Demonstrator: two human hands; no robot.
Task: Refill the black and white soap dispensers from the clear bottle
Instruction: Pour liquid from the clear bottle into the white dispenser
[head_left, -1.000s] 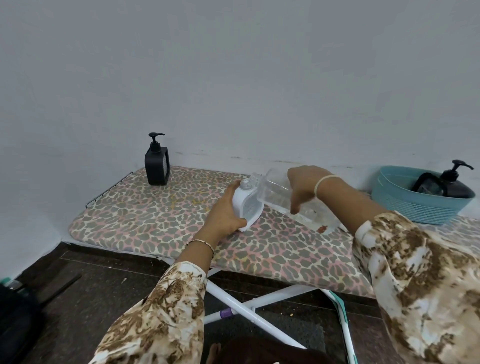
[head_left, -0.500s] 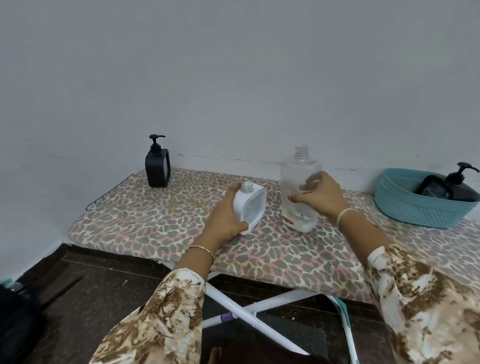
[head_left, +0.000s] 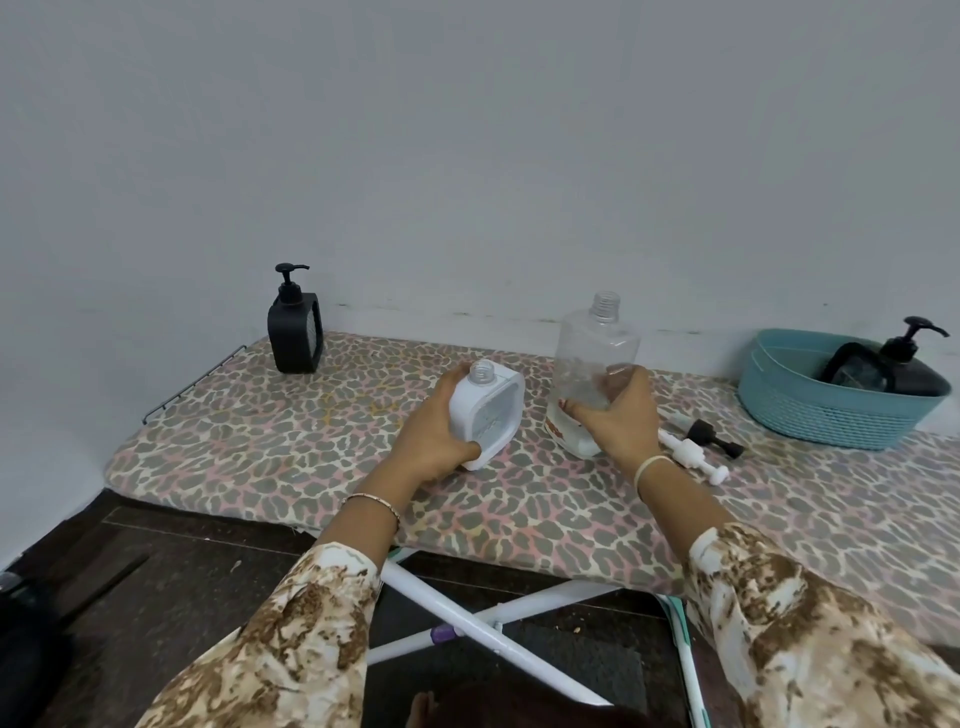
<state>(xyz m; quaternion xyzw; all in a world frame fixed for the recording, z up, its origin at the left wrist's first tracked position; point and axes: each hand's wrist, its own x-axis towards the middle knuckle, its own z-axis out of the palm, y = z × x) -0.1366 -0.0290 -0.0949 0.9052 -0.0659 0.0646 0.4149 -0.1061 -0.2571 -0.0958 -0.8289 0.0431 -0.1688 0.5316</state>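
The white soap dispenser (head_left: 488, 413) stands uncapped, slightly tilted, on the leopard-print ironing board (head_left: 291, 457); my left hand (head_left: 434, 441) grips its left side. The clear bottle (head_left: 595, 358) stands upright and open just to its right, with a little liquid at the bottom; my right hand (head_left: 615, 415) holds its lower front. A black dispenser (head_left: 294, 332) with its pump on stands at the board's far left. A white pump head (head_left: 693, 457) and a black pump head (head_left: 709, 436) lie on the board right of the clear bottle.
A teal basket (head_left: 821, 410) at the far right holds another black pump dispenser (head_left: 904, 371). The wall runs close behind the board. The board's white legs (head_left: 488, 639) cross below over a dark floor. A wire rest (head_left: 192, 382) sticks out at the left end.
My right hand tipped the clear bottle back from pouring into the white dispenser and set it upright on the board. My left hand stayed on the white dispenser.
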